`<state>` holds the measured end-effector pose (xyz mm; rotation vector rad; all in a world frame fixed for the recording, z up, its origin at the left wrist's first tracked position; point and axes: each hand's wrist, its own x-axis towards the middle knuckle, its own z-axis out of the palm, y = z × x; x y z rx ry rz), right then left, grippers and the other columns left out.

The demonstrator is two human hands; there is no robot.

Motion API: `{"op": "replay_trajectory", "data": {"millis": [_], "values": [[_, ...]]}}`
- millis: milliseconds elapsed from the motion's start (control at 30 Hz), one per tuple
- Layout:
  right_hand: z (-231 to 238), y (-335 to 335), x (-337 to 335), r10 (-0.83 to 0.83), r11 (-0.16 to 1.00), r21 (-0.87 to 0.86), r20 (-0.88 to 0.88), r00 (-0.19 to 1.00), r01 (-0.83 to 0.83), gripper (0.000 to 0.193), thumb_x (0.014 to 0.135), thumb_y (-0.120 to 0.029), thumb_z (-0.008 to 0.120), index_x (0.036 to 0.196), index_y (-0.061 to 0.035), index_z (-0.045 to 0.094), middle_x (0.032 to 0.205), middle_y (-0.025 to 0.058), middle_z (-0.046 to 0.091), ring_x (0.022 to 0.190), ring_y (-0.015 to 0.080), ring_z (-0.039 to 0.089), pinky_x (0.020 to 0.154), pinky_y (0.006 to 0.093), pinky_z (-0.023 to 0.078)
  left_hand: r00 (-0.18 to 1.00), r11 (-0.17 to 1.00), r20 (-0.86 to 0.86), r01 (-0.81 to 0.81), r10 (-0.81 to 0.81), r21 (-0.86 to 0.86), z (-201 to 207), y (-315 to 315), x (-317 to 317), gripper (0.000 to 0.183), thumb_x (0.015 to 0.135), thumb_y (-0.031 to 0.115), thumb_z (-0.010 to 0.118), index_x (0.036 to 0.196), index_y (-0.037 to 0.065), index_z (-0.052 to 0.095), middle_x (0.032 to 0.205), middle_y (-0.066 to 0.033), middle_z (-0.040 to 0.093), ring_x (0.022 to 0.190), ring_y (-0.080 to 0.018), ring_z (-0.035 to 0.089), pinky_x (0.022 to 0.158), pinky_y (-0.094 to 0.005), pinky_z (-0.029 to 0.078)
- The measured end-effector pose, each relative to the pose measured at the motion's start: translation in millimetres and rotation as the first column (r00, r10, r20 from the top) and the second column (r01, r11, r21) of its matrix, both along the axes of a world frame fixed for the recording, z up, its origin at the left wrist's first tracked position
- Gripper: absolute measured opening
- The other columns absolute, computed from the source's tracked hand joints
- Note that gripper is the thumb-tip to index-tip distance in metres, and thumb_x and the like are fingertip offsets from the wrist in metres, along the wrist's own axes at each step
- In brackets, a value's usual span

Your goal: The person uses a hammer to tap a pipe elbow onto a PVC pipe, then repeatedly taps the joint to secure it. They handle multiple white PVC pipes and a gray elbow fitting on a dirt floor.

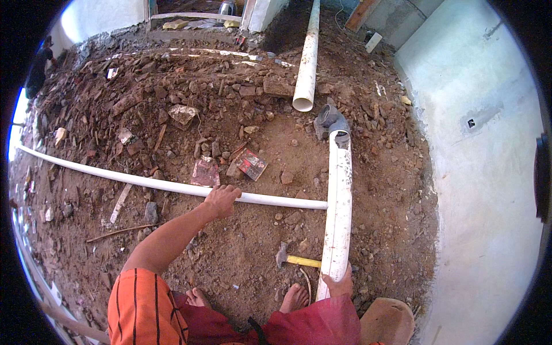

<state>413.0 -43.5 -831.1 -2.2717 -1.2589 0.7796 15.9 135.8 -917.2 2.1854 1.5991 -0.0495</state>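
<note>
My left hand [223,201] is closed over a long, thin white pipe [144,181], which runs from the far left to the side of a thicker white pipe [338,207]. Its right end meets or lies against that thicker pipe; I cannot tell whether they are joined. Near my knees, my right hand [339,284] grips the lower part of the thick pipe, thumb on top and fingers mostly hidden. A grey elbow fitting [332,121] sits at the thick pipe's far end. A claw hammer [302,261] with a yellow handle lies on the dirt, its handle end reaching the thick pipe.
Another thick white pipe [307,75] lies beyond the elbow, its mouth facing me. Rubble and stones cover the dirt floor [264,146]. A pale wall [483,172] bounds the right side. A person [39,66] is at the far left. My bare feet [295,298] rest on the dirt.
</note>
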Motion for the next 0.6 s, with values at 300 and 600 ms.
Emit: {"op": "replay_trajectory", "data": {"millis": [300, 600], "values": [[-12.7, -1.7, 7.0, 0.041, 0.998, 0.054, -0.042, 0.998, -0.039, 0.091, 0.062, -0.019, 0.080, 0.136, 0.0010, 0.031, 0.118, 0.0234, 0.056, 0.108, 0.0334, 0.058, 0.093, 0.0398, 0.045, 1.000, 0.999, 0.027, -0.016, 0.015, 0.036, -13.0, 0.9, -3.2, 0.049, 0.070, 0.013, 0.070, 0.114, 0.018, 0.049, 0.115, -0.0119, 0.053, 0.114, -0.0324, 0.051, 0.099, -0.0478, 0.038], [-21.9, -4.0, 13.0, 0.035, 0.999, 0.026, 0.040, 0.999, -0.036, 0.096, 0.062, -0.020, 0.081, 0.139, 0.0015, 0.028, 0.121, 0.0239, 0.054, 0.111, 0.0338, 0.056, 0.095, 0.0392, 0.044, 0.999, 1.000, 0.024, -0.025, 0.025, 0.007, -3.4, -0.6, -0.2, 0.049, 0.071, 0.011, 0.069, 0.115, 0.017, 0.049, 0.116, -0.0115, 0.053, 0.116, -0.0318, 0.051, 0.101, -0.0489, 0.037]]}}
